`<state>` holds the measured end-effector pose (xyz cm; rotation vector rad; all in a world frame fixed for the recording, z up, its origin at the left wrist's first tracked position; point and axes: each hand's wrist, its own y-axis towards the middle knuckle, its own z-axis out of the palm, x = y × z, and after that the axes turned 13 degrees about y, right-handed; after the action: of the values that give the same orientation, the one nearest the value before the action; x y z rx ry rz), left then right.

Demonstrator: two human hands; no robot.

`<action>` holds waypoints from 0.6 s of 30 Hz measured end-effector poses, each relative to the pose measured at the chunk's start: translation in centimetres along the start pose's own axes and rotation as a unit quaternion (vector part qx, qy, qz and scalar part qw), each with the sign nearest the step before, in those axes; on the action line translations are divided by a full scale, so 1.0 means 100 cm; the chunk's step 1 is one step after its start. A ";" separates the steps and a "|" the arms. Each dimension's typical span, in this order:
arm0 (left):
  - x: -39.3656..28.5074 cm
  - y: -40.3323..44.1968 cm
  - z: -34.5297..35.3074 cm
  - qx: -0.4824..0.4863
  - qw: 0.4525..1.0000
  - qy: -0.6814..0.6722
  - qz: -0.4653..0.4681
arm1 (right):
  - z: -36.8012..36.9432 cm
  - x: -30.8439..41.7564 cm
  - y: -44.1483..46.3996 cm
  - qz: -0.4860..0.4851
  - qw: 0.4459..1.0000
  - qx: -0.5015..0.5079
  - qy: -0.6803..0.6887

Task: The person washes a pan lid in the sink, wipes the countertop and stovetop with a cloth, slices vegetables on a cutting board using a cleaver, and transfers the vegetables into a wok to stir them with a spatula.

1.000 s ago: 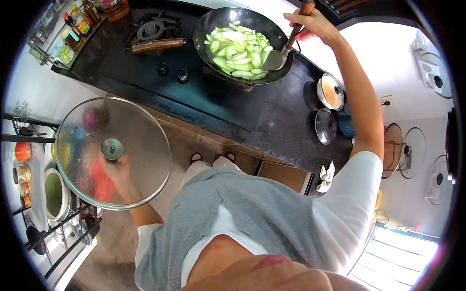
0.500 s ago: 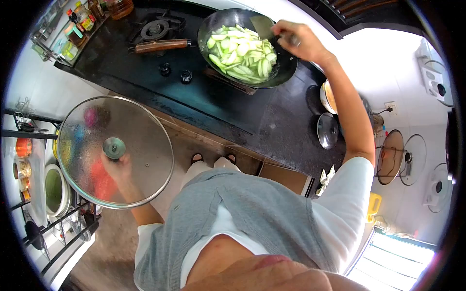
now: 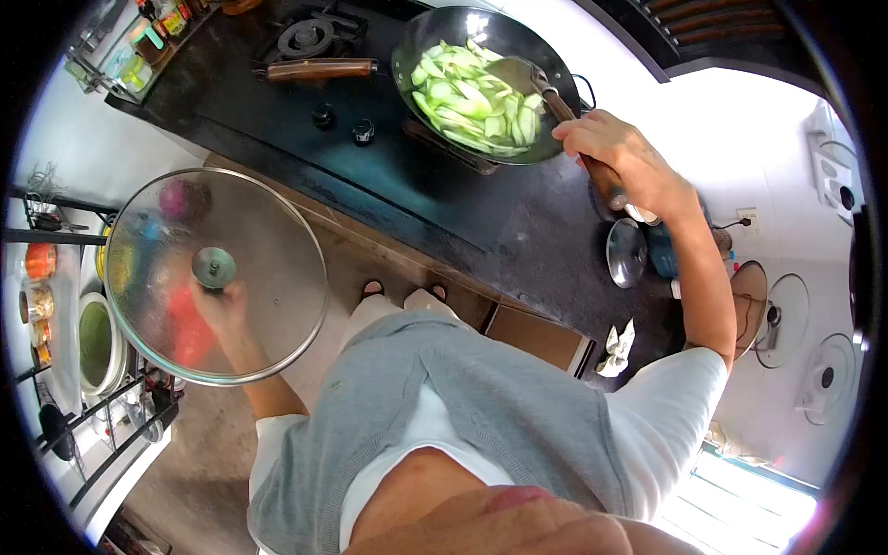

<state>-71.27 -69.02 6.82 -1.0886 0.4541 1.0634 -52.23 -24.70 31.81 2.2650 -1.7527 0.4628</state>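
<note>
My right hand (image 3: 629, 157) is wrapped round the wooden handle of a spatula (image 3: 559, 106). The spatula's metal blade rests among pale green vegetable slices (image 3: 472, 97) in a dark wok (image 3: 553, 55), whose wooden handle points left. Low on the left, away from the stove, my left hand (image 3: 222, 310) grips the knob of a large glass lid (image 3: 273, 250) with a metal rim. The lid is fogged, and the hand shows blurred through the glass.
A second burner (image 3: 310, 37) lies left of the wok, with two control knobs near it. A small glass lid (image 3: 626, 252) and a crumpled white cloth (image 3: 617, 348) lie on the black counter (image 3: 546, 240). Condiment bottles (image 3: 148, 42) stand far left, above a rack (image 3: 55, 236) of kitchenware.
My right hand has moved right and down, drawing the spatula from the wok's far rim into the slices. The slices have shifted. My left hand still holds the lid in nearly the same place.
</note>
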 end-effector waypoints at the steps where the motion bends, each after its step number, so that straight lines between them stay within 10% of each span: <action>1: 0.001 0.002 0.000 0.002 1.000 0.000 -0.001 | 0.006 -0.006 0.000 -0.012 1.000 -0.017 -0.021; 18: -0.004 -0.009 -0.002 0.032 0.999 -0.001 -0.013 | 0.043 -0.012 0.014 -0.029 0.998 -0.014 -0.047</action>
<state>-70.59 -69.47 7.46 -1.0341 0.4678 1.0215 -53.47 -25.58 27.33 2.3455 -1.7205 0.3243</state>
